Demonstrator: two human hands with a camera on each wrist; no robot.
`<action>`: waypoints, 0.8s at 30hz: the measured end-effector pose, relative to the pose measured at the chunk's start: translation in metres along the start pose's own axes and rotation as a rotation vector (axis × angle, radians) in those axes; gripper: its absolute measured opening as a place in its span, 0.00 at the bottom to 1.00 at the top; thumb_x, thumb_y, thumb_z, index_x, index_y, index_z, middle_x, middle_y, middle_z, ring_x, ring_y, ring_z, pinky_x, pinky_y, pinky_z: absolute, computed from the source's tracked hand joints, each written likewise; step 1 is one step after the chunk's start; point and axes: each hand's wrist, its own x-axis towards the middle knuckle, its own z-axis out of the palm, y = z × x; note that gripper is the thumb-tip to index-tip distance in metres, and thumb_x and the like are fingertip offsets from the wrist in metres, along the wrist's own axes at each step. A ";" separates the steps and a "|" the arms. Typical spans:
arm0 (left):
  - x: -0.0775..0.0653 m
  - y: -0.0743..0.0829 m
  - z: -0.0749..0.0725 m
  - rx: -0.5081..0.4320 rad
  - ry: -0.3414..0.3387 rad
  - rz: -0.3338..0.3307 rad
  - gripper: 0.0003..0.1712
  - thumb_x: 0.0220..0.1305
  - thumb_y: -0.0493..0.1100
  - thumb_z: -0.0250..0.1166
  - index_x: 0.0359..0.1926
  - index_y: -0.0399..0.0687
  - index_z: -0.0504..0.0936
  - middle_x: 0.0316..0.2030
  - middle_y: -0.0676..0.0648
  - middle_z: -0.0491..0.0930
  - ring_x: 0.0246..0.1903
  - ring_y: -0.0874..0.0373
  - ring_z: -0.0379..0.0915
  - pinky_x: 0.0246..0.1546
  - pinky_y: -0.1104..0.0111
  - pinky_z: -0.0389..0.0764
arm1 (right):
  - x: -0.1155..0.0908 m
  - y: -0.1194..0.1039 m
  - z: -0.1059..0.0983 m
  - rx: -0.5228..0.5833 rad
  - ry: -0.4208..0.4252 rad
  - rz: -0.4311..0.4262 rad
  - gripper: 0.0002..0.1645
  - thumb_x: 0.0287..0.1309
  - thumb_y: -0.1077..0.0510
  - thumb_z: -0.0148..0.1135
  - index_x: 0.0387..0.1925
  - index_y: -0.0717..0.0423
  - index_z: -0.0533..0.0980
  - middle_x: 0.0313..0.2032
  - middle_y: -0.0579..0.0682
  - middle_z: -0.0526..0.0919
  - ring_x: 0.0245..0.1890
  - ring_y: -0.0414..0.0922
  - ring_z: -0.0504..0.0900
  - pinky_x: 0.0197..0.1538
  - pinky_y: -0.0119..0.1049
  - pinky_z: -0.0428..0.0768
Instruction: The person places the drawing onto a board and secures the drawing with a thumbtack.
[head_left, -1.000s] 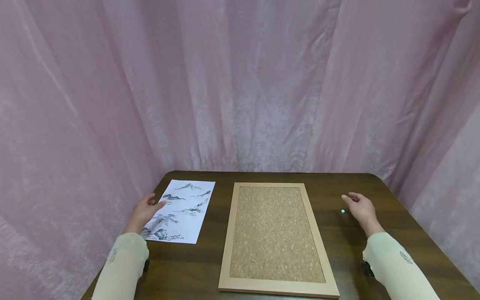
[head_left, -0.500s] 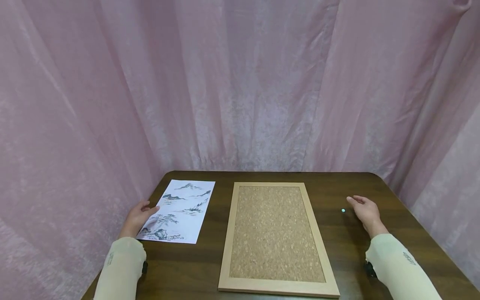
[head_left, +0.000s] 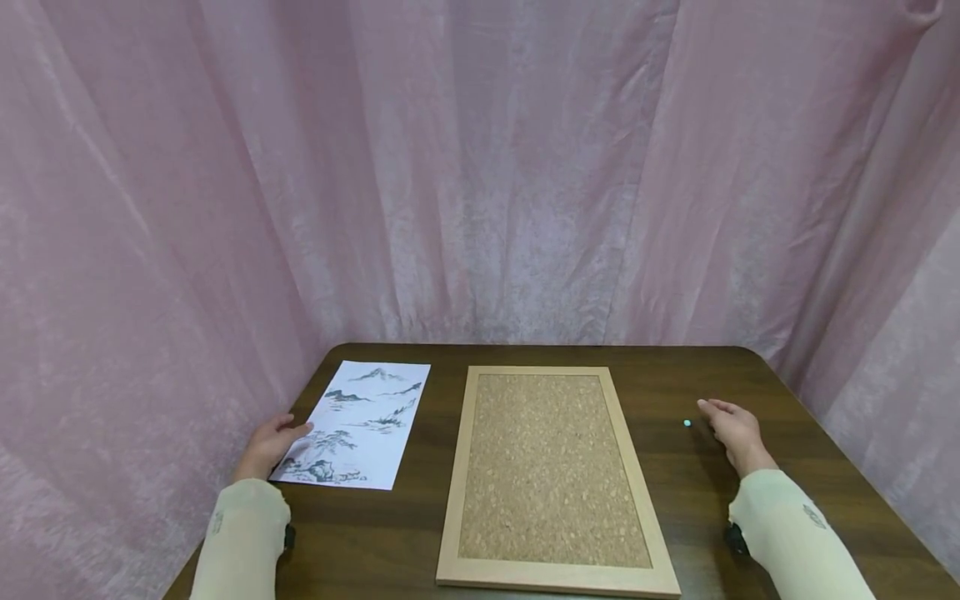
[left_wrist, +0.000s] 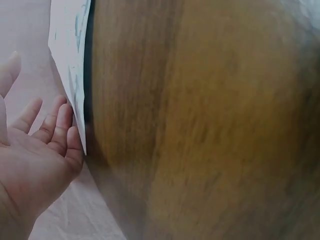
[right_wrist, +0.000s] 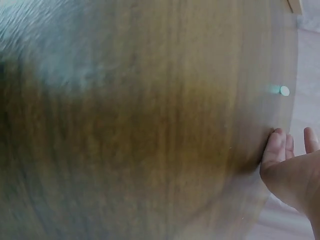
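A sheet of white paper [head_left: 367, 425], printed with an ink landscape of mountains and trees, lies at the left of the table. My left hand [head_left: 268, 444] is at its left edge, the thumb overlapping the sheet in the head view. The left wrist view shows that palm [left_wrist: 35, 172] with loosely spread fingers beside the paper's corner [left_wrist: 80, 100]. At the table's right, my right hand [head_left: 737, 433] holds nothing, its fingers relaxed. Just left of its fingertips lies a small round mint-green piece [head_left: 687, 423], seen as a pale disc [right_wrist: 284, 91] in the right wrist view.
Between the hands lies a cork board [head_left: 551, 467] with a light wooden frame. The dark brown wooden table [head_left: 360, 533] has rounded far corners. Pink velvet curtains [head_left: 480, 167] hang behind it and along both sides.
My left hand has drawn back toward me along the paper's left edge. The right hand has shifted slightly right and nearer, away from the mint-green piece. Paper and board stay put.
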 end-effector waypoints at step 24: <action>0.000 -0.012 0.006 0.047 -0.058 -0.012 0.46 0.69 0.47 0.63 0.72 0.22 0.50 0.70 0.20 0.48 0.69 0.28 0.48 0.66 0.43 0.59 | 0.003 0.013 0.007 -0.287 -0.008 -0.116 0.30 0.71 0.54 0.55 0.64 0.74 0.68 0.67 0.74 0.61 0.66 0.69 0.60 0.66 0.61 0.60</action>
